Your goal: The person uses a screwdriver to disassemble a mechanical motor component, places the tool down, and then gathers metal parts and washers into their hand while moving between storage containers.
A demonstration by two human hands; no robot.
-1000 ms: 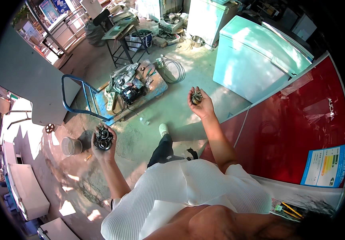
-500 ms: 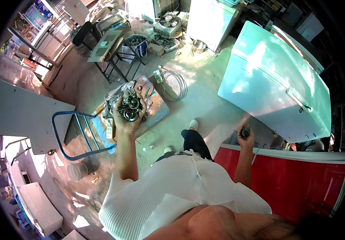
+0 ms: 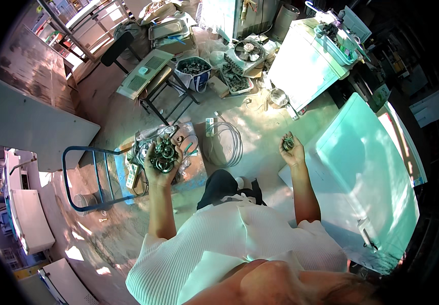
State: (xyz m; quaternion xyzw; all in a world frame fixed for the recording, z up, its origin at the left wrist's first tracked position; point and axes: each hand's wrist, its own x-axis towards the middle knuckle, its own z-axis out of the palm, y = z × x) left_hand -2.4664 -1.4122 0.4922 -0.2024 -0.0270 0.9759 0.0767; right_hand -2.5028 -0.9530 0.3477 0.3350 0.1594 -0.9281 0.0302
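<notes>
A repair yard: chest freezers (image 3: 367, 173), scrap parts bin (image 3: 195, 67), fan (image 3: 247, 51).

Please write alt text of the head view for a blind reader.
A person's left hand holds a round dark metal motor part, and the right hand a small round metal piece, above a cluttered concrete workshop floor.

Light: you're in hard daylight, dappled patches on the concrete floor (image 3: 260, 137) | Glare: white chest freezer lid (image 3: 367, 168) washes out | Edges: strong fisheye bending, black vignette | Focus: centre sharp, rim soft
</notes>
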